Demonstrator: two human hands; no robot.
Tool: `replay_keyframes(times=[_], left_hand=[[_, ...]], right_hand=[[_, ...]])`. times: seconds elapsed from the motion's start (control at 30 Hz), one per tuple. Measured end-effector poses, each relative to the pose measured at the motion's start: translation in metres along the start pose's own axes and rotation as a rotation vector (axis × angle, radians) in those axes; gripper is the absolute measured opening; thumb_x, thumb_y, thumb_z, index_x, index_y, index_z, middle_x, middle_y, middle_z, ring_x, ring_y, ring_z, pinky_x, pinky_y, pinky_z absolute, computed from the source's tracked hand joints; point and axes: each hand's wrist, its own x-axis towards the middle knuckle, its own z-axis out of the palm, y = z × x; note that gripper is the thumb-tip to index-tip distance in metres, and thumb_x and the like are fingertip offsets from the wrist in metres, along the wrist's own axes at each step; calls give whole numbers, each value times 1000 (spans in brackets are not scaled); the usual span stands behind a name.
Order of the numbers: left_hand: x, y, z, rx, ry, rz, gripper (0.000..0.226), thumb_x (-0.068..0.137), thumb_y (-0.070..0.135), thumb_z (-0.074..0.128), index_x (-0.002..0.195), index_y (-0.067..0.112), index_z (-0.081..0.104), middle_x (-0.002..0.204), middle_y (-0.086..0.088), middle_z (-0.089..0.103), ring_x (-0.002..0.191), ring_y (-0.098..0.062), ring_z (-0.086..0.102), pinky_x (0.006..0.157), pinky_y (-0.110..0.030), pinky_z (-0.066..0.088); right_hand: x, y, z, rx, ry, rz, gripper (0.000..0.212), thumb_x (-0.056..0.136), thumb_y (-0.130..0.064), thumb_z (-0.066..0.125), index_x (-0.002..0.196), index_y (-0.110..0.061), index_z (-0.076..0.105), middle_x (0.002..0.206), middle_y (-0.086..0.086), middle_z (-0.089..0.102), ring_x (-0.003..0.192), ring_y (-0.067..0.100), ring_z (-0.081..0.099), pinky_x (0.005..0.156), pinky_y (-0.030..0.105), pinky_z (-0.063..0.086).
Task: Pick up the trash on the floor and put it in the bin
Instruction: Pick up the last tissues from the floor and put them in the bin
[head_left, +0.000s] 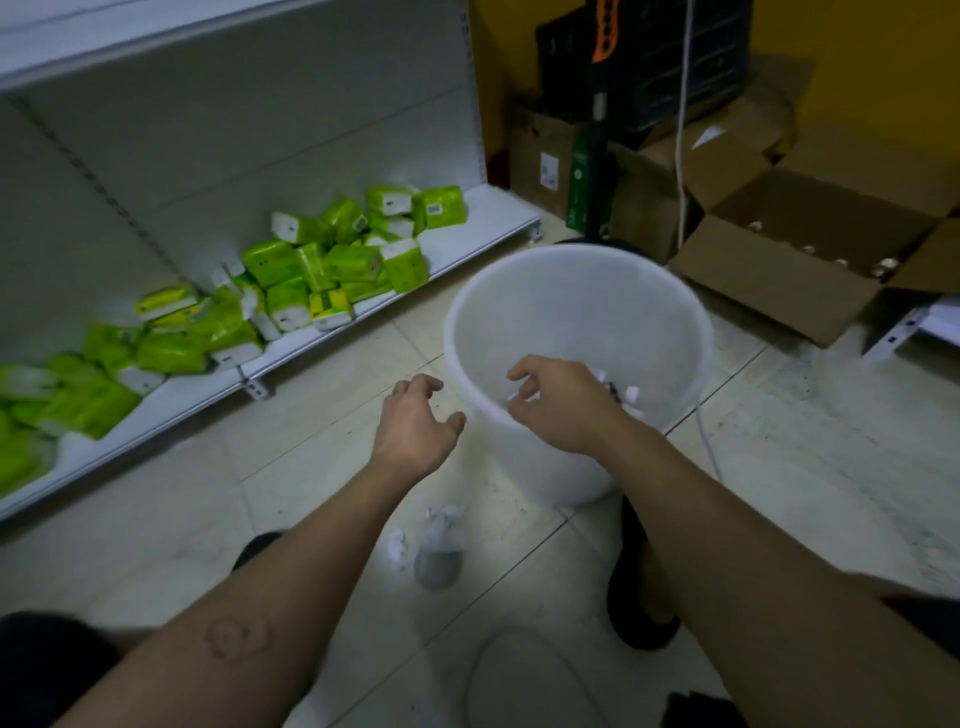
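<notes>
1. Head view: your right hand (558, 402) hangs over the near rim of the white bin (576, 312), its fingers (524, 371) curled loosely apart with nothing clearly gripped between them.
2. Your left hand (415, 426) hovers just left of the bin's wall, palm down, fingers spread and empty.
3. Small white scraps (631, 392) lie inside the bin, close by your right hand.
4. Crumpled white trash (441, 525) sits on the tiled floor (779, 467) below and between your forearms, near the bin's base, with a greyish lump (437, 566) just nearer you; whether the lump is trash or shadow is unclear.
5. At the left, a low shelf (467, 254) carries a loose heap of green tissue packs (322, 260).
6. At the far right, open cardboard boxes (789, 270) rest on the floor beyond the bin.
</notes>
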Motion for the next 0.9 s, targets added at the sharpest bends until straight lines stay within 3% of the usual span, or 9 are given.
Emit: replay_keyframes(times=[0.13, 0.23, 0.37, 0.47, 0.7, 0.83, 0.9], left_hand=[[-21, -56, -2, 41, -109, -138, 50, 77, 37, 70, 120, 18, 53, 122, -7, 56, 109, -24, 55, 89, -32, 45], [-33, -93, 4, 42, -190, -218, 51, 78, 36, 72, 122, 17, 54, 123, -8, 58, 107, -23, 58, 83, -28, 44], [-42, -135, 18, 35, -273, -324, 53, 80, 33, 70, 126, 16, 51, 122, -10, 60, 94, -21, 59, 74, -25, 44], [-45, -166, 32, 48, -353, -401, 55, 80, 34, 70, 127, 15, 50, 125, -11, 58, 102, -24, 60, 77, -26, 46], [-38, -232, 83, 69, -513, -510, 62, 80, 36, 67, 134, 14, 44, 133, -12, 51, 107, -28, 59, 81, -32, 49], [-22, -260, 117, 79, -569, -530, 64, 81, 32, 65, 137, 16, 40, 137, -12, 46, 117, -29, 52, 87, -33, 46], [-6, -272, 132, 89, -561, -488, 59, 82, 28, 62, 135, 14, 42, 133, -15, 45, 117, -31, 50, 90, -36, 47]], right_hand=[[-12, -21, 56, -20, -39, -40, 33, 85, -30, 59, 117, -24, 58, 112, 0, 68, 93, 16, 61, 79, 29, 49], [-20, -23, 106, -36, -198, -33, 41, 85, -31, 60, 125, -22, 53, 123, 3, 61, 102, 19, 59, 85, 31, 47], [-23, -2, 159, 28, -359, 174, 42, 86, -29, 61, 124, -13, 54, 125, 10, 59, 108, 25, 57, 82, 25, 41], [-29, 23, 204, -28, -467, 284, 38, 85, -28, 61, 119, -10, 58, 122, 10, 61, 107, 24, 59, 79, 24, 41], [-2, 65, 289, -212, -721, 453, 58, 87, -40, 57, 135, -10, 45, 138, 9, 50, 120, 25, 51, 90, 31, 42], [18, 74, 328, -221, -740, 445, 52, 86, -37, 57, 132, -14, 48, 135, 9, 51, 118, 25, 53, 94, 32, 44], [25, 82, 341, -230, -691, 460, 55, 87, -35, 57, 137, -19, 41, 136, 13, 43, 121, 29, 48, 96, 33, 43]])
